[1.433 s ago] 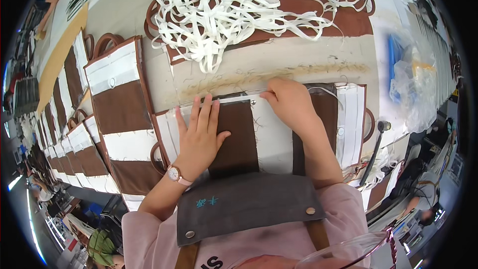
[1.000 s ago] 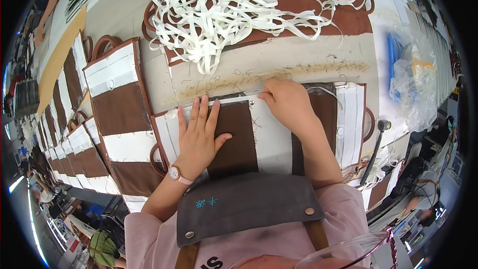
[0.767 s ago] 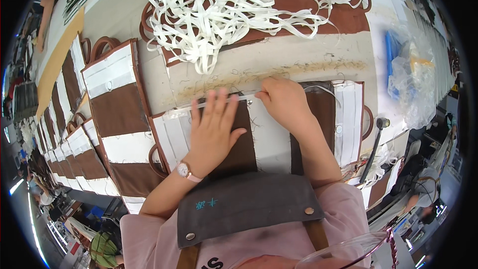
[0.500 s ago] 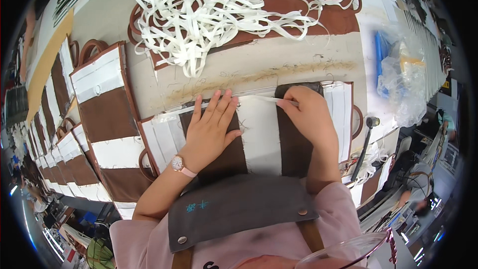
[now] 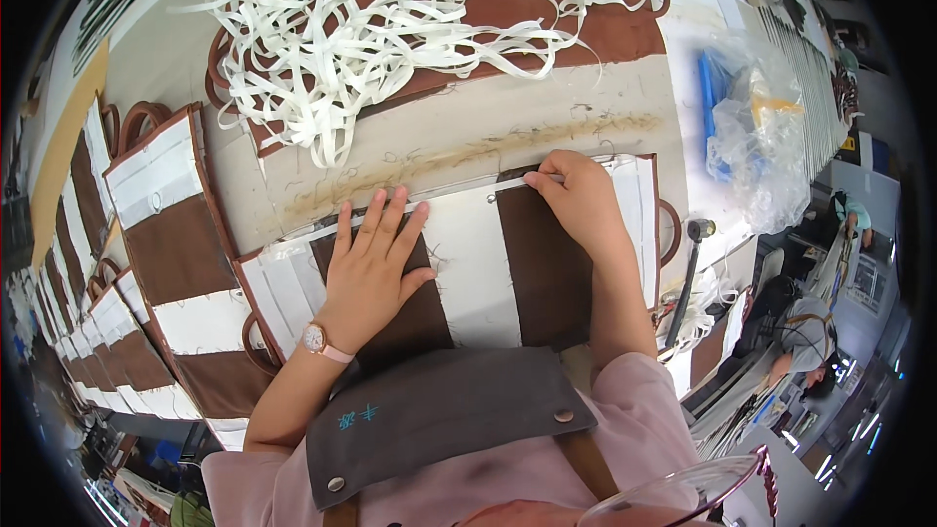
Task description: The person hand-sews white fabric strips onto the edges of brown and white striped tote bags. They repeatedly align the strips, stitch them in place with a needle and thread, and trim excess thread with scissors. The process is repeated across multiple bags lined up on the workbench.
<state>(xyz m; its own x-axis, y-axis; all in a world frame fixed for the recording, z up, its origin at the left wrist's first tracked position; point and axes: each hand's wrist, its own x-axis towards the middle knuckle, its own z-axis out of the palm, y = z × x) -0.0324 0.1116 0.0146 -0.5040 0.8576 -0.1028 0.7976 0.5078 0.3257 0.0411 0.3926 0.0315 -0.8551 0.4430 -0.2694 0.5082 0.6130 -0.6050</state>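
A bag panel [image 5: 473,283] in brown and white stripes lies flat in front of me, with a brown handle [image 5: 669,232] showing at its right edge. My left hand [image 5: 376,259] rests palm down on it, fingers spread and fingertips at its far edge. Along that far edge runs a narrow white tape [image 5: 464,193]. My right hand [image 5: 576,203] pinches the tape between thumb and fingers, above the right brown stripe. Near the tape a small round metal snap [image 5: 492,198] shows on the panel.
A tangled heap of white tape [image 5: 342,49] covers brown material [image 5: 625,29] beyond the panel. Striped bag pieces [image 5: 190,244] are stacked at the left. To the right are clear plastic bags [image 5: 766,137] and a black-handled tool [image 5: 691,273].
Relative to the panel, my right hand has slid to the right along the far edge. The brown flap there lies flatter. My left hand stays spread on the panel; the whole view has shifted.
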